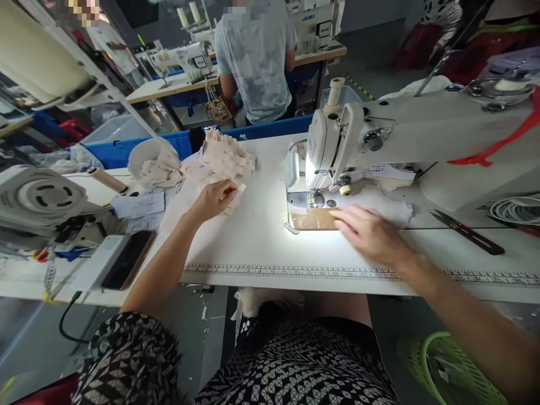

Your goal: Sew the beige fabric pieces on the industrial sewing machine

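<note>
One pale cloth strip (239,194) sits pinched in your left hand (213,201) at eleven o'clock; your right hand (371,232), fingers loosely spread, is at the brown plate (312,219) by the sewing machine (333,140), one o'clock.

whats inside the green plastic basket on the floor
Inside the green slotted plastic basket a small pale scrap shows. The person's right forearm covers part of the basket, so anything behind it can't be seen.

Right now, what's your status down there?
Left hand pinching pale strip. Right hand open at tan plate, blurred. Pointed tool right of both hands.
</note>
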`<control>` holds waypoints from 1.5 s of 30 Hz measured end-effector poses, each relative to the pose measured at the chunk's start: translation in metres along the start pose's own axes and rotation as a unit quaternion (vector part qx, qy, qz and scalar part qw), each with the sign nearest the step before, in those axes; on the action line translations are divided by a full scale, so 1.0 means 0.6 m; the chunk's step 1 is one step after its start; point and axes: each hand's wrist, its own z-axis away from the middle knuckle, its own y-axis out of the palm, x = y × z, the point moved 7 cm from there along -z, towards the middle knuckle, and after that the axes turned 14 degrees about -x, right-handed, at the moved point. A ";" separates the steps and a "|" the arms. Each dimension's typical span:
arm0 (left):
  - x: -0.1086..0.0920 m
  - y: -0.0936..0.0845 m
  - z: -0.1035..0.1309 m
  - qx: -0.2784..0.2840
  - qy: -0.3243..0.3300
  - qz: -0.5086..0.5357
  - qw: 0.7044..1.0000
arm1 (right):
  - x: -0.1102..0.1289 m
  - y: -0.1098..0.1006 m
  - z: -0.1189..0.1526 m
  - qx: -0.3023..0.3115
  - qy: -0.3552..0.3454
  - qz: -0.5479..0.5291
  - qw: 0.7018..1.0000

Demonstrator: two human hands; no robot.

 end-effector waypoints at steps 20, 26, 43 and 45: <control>-0.182 0.247 -0.047 0.252 -0.128 0.130 0.950 | 0.134 0.025 -0.042 0.013 -0.177 0.151 0.972; -0.166 0.256 -0.039 0.241 -0.143 0.086 0.956 | 0.136 0.022 -0.041 -0.020 -0.179 0.132 0.975; -0.179 0.249 -0.042 0.232 -0.192 0.050 0.952 | 0.114 0.016 -0.042 -0.008 -0.105 0.082 0.991; -0.179 0.250 -0.043 0.238 -0.189 0.051 0.951 | 0.118 0.017 -0.043 -0.007 -0.110 0.098 0.989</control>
